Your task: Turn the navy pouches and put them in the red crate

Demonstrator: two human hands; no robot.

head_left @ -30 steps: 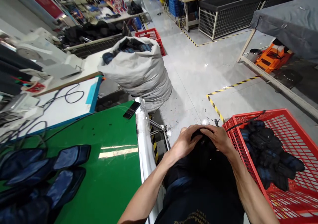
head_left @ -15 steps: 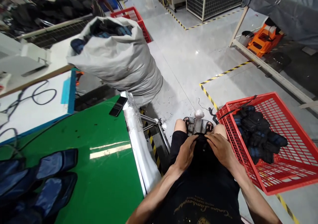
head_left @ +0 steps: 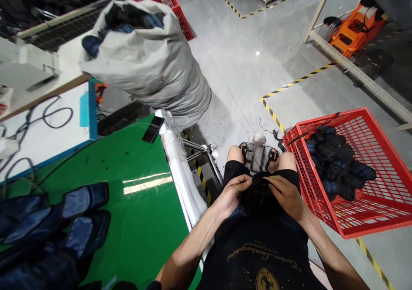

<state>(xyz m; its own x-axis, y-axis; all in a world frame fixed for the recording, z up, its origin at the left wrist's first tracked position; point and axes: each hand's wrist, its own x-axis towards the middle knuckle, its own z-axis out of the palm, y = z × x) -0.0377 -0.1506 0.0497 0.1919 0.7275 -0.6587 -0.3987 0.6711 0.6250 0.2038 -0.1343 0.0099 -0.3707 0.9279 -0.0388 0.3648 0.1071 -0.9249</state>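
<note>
Both hands have parted slightly along the edge they work since half a second ago, and the left hand has rolled so that more of its thumb side shows. Black fabric item lies over the lap, between and just below the hands. Left hand: fingers curled, thumb and forefinger pinched at the item's far left edge. Right hand: fingers nearly straight and together, tips closed down on the far right edge; its thumb is largely hidden. Exact grip depth cannot be told, black lying against a black shirt.

Handling, as judged: light, soft, limp when unsupported, not fragile, little tendency to slip. Best hold is a pinch on the edge at two separated points, keeping the cloth between them taut.

Surface: left of the left hand, a glossy green tabletop bears blue pouches and, farther forward, a phone near the edge. Right of the right hand, a red crate contains a heap of dark pieces. Room: ahead and left of the hands, a bulging white sack stands on grey floor; hazard tape runs ahead and right.
</note>
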